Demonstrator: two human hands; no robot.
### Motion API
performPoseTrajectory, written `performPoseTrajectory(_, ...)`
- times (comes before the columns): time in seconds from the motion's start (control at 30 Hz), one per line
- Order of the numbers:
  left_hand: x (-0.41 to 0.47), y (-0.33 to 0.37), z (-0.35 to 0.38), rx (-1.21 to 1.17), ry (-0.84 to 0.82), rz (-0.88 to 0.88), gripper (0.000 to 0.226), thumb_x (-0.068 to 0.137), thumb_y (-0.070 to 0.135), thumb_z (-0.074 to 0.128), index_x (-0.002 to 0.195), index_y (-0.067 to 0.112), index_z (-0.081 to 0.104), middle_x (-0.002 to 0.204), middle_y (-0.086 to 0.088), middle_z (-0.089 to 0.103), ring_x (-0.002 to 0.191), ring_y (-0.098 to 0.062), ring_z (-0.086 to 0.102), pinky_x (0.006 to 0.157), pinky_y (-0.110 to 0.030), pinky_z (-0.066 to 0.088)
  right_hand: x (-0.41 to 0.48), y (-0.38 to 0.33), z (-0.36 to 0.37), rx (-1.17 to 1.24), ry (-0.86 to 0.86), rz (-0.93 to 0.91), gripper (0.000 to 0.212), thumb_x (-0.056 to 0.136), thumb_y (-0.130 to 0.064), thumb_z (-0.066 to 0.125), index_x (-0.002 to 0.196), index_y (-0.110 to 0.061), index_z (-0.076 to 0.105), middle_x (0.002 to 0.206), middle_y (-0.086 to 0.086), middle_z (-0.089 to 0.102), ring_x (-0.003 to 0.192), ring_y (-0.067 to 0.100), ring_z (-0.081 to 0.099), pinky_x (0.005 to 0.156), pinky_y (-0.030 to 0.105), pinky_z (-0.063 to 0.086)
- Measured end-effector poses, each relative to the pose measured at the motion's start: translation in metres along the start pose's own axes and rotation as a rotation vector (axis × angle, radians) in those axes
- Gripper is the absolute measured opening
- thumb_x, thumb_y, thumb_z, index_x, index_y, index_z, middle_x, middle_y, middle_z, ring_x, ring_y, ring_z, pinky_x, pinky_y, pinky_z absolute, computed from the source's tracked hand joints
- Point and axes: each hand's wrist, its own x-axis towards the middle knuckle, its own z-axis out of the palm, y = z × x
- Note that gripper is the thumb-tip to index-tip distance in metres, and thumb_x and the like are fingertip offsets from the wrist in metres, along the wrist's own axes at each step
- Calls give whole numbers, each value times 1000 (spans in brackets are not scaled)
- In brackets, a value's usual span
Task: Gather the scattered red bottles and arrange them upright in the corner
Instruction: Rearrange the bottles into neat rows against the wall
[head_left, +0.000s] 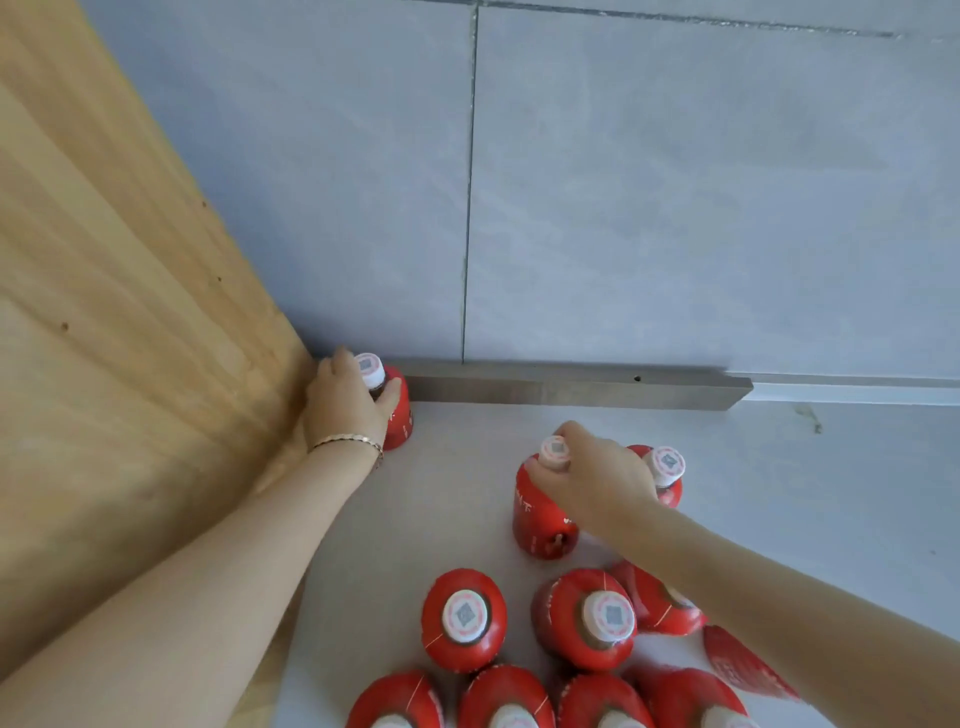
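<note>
A red bottle with a white cap stands upright in the corner where the wooden panel meets the grey wall. My left hand is wrapped around its neck and shoulder. Further right, my right hand grips the top of a second upright red bottle just under its cap. Another red bottle stands right behind that hand. Several more red bottles stand upright in a cluster near the bottom edge, and one lies under my right forearm, partly hidden.
A wooden panel forms the left wall. A grey tiled wall closes the back, with a metal strip along its base. The white surface lies bare between the corner bottle and the cluster.
</note>
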Motion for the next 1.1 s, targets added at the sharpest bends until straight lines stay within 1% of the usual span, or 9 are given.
performPoseTrajectory(0.13,-15,-6,10,-26,-30,-148,61,83,41,63,130,10,41,122,-25,49,108,-43,53,86,-43,48,45,-43,9,81,0,-71,38,87,-46,50,109,-15,51,102,9,67,95,32,63,72,32,44)
performPoseTrajectory(0.27,-13,-6,12,-164,-56,-127,59,87,31,62,136,10,37,128,-22,57,118,-40,53,94,-41,46,70,-77,16,313,49,-38,41,86,-47,55,110,-14,49,103,10,66,97,34,63,77,38,50)
performPoseTrajectory(0.4,-12,-7,8,-177,-65,-101,54,86,31,64,130,9,41,129,-18,58,119,-38,54,95,-40,46,69,-81,34,123,-54,1,59,84,-57,51,129,-22,35,114,14,57,100,37,61,72,35,46)
performPoseTrajectory(0.63,-13,-9,10,-172,-52,-86,55,84,33,66,127,9,42,129,-17,59,116,-39,56,92,-41,47,61,-75,49,639,-195,75,64,83,-29,67,133,-9,33,124,13,57,111,30,59,86,37,51)
performPoseTrajectory(0.77,-8,-5,7,-94,-95,-138,62,84,36,64,134,11,38,132,-19,54,120,-40,52,96,-44,44,51,-48,26,252,-258,-143,56,88,-29,60,135,-9,38,128,11,56,116,31,56,95,37,49)
performPoseTrajectory(0.83,-9,2,4,14,13,-89,69,83,33,64,140,8,33,135,-24,47,123,-42,46,99,-46,41,38,-27,0,49,-107,-263,59,90,-24,55,143,-15,29,138,10,48,123,28,51,100,39,45)
performPoseTrajectory(0.9,-16,13,4,94,162,123,71,82,25,65,140,1,34,138,-27,41,126,-42,41,103,-46,36,24,-3,-29,-128,55,-311,59,90,-30,53,143,-22,29,140,6,44,128,25,45,103,38,40)
performPoseTrajectory(1.0,-28,32,6,186,122,363,63,81,36,62,132,2,46,136,-21,47,126,-38,43,105,-44,33,10,36,-55,-322,8,-97,57,87,-47,52,137,-26,36,134,5,49,124,25,49,97,37,43)
performPoseTrajectory(1.1,-35,43,10,368,-81,406,66,81,46,62,132,10,42,129,-12,53,119,-32,50,102,-40,34,-1,60,-53,-317,-179,71,51,85,-47,54,127,-20,44,120,9,60,109,28,58,87,35,47)
